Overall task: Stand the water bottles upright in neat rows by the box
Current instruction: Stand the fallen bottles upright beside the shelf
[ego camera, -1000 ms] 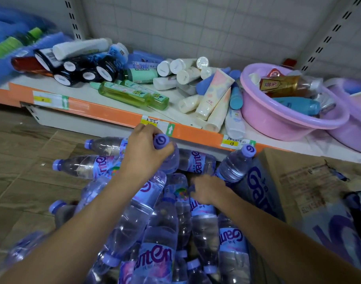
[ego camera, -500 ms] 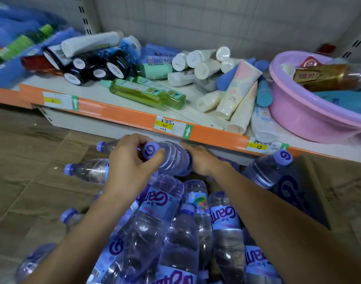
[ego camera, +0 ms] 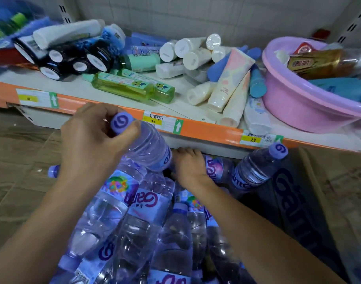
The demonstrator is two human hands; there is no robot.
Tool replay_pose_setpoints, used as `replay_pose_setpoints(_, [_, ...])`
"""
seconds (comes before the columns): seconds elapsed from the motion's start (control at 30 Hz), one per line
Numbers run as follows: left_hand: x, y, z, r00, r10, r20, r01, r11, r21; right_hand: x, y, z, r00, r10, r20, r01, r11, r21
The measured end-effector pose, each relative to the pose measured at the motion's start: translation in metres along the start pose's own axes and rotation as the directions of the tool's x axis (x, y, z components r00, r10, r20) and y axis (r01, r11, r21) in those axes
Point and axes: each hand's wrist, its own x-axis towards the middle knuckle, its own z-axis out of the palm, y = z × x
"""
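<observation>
Clear, ribbed plastic water bottles with purple caps lie heaped on the floor beside the cardboard box. The left hand grips one tilted bottle round its neck; the right hand curls over a lying bottle.

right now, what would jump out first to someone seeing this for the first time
A heap of clear water bottles with purple caps fills the bottom middle, lying on the floor. Above it the left hand holds one bottle by its neck, cap tipped toward the camera, while the right hand rests on another bottle below the orange shelf edge. A pink basin sits on the shelf at right.
</observation>
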Motion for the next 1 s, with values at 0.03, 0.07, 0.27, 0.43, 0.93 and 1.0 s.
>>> replay_pose_setpoints(0.03, [0.001, 0.001, -0.002, 1.000, -0.004, 0.001, 0.004, 1.000, -0.029, -0.007, 0.002, -0.005, 0.999, -0.005, -0.049, 0.008, 0.999, 0.048])
replay_pose_setpoints(0.07, [0.004, 0.003, -0.004, 1.000, -0.014, -0.016, 0.013, 0.998, -0.062, -0.015, 0.005, -0.011, 0.997, -0.007, -0.083, 0.014, 0.996, 0.089])
replay_pose_setpoints(0.27, [0.023, 0.039, -0.018, 0.994, 0.092, -0.066, -0.099, 0.988, -0.117, -0.048, 0.029, -0.054, 0.949, 0.110, -0.295, -0.021, 0.957, 0.291])
replay_pose_setpoints(0.43, [0.010, 0.055, 0.005, 0.986, 0.156, -0.066, -0.162, 0.983, -0.092, -0.060, 0.067, -0.095, 0.966, 0.227, -0.122, -0.164, 0.906, 0.389])
replay_pose_setpoints(0.93, [-0.010, 0.013, 0.118, 0.922, 0.191, 0.338, -0.245, 0.961, 0.128, -0.064, 0.083, -0.123, 0.990, 0.139, -0.007, -0.132, 0.955, 0.265])
replay_pose_setpoints(1.0, [-0.003, 0.015, 0.115, 0.888, 0.222, 0.403, -0.299, 0.944, 0.138, -0.066, 0.082, -0.122, 0.992, 0.122, -0.015, -0.115, 0.961, 0.250])
